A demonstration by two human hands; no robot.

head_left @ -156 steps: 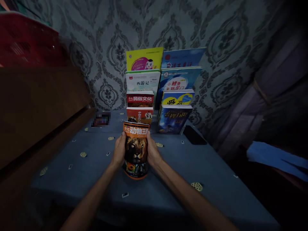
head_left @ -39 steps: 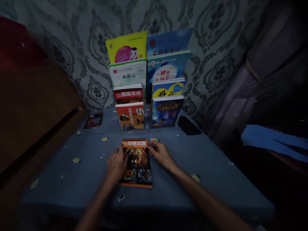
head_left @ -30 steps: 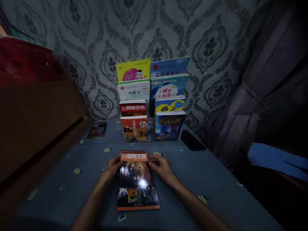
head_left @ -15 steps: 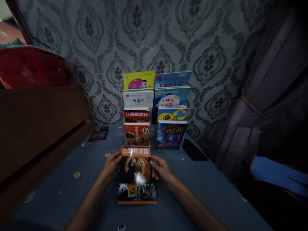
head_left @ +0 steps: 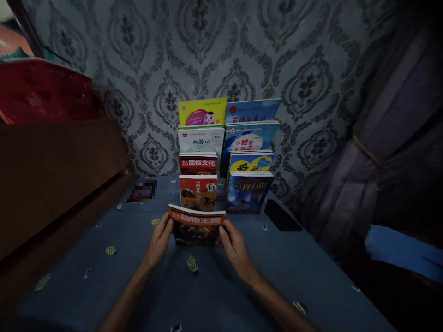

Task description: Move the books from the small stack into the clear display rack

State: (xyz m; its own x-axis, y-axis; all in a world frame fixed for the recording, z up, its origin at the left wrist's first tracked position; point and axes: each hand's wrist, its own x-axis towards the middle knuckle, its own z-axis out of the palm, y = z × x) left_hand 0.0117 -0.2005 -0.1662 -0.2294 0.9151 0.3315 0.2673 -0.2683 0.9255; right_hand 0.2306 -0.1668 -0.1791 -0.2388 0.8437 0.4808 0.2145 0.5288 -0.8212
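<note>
A book with an orange title band and a dark animal photo [head_left: 197,229] is held by both its sides, tilted up so the cover looks foreshortened. My left hand [head_left: 159,237] grips its left edge, thumb in front. On the right edge, my right hand [head_left: 235,246] is closed with the thumb on the cover. Just behind it stands an orange-red book [head_left: 198,192], front of the left column. A blue book [head_left: 248,193] fronts the right column. Behind them rise a red-banded book [head_left: 198,164], a white book [head_left: 201,139] and a yellow book [head_left: 202,111].
A black flat slab [head_left: 282,216] lies right of the books on the blue patterned cloth [head_left: 138,258]. Wooden furniture [head_left: 62,175] with a red basket [head_left: 44,90] borders the left. A tied curtain [head_left: 377,129] hangs at right, before the patterned wall.
The animal book has tipped from facing me nearly flat to more upright, its lower edge moving away toward the standing books. Both hands stay on its sides.
</note>
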